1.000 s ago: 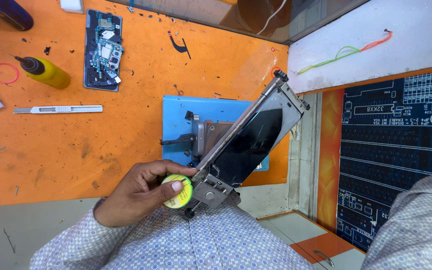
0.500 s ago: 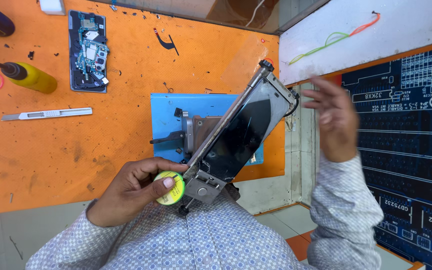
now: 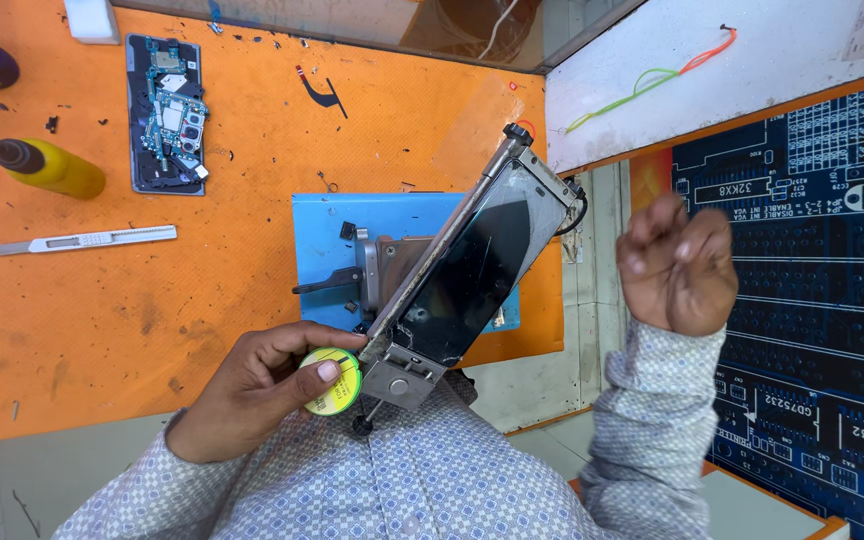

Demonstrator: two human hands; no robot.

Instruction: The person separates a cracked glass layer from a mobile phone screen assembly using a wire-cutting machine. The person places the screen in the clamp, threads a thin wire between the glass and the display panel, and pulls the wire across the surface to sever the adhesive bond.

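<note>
**Yellow-green spool pinched beside the clamped screen**

Yellow-green and round, the small spool sits at 6 o'clock, pinched between thumb and fingers of the left hand, touching the metal clamp frame that holds a dark phone screen tilted (over a blue mat). At 3 o'clock the right hand hovers loosely curled, holding nothing. An opened phone lies at 10 o'clock on the orange table.

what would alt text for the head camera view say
A person's left hand pinches a small yellow-green spool beside a metal clamp frame holding a dark phone screen, tilted over a blue mat on an orange bench. The right hand is raised, loosely curled, apart from the frame.
</note>
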